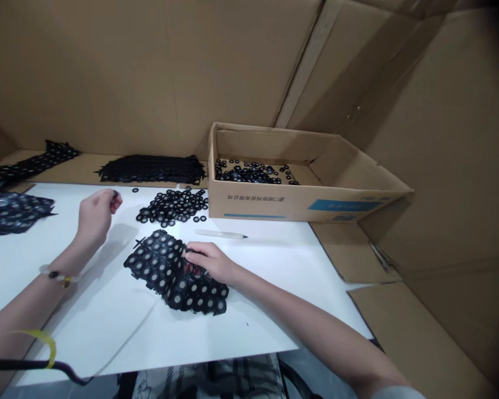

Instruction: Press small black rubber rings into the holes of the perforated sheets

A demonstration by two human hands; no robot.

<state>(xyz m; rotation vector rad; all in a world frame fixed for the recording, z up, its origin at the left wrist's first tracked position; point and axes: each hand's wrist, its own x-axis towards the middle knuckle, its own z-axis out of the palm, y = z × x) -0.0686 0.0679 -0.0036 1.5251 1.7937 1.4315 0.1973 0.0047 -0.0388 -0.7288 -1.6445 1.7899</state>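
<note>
The right hand [210,261] is clutching the ring sheet [166,266], which is lying flat mid-tabletop, its long axis running from far left to near right. The left hand [95,213] is pinching a loose ring [116,193] above bare white tabletop [241,310]. A ring pile [172,206] and a cardboard box [274,205] are crowding the far side.

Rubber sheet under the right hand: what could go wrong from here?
1. The rubber sheet lies buckled, and only the right hand rests on it. It could slide or tear if it is tugged.
2. The left hand pinches a tiny ring at its fingertips, short of the pile. It could drop and roll off, like the stray ring already lying apart.
</note>
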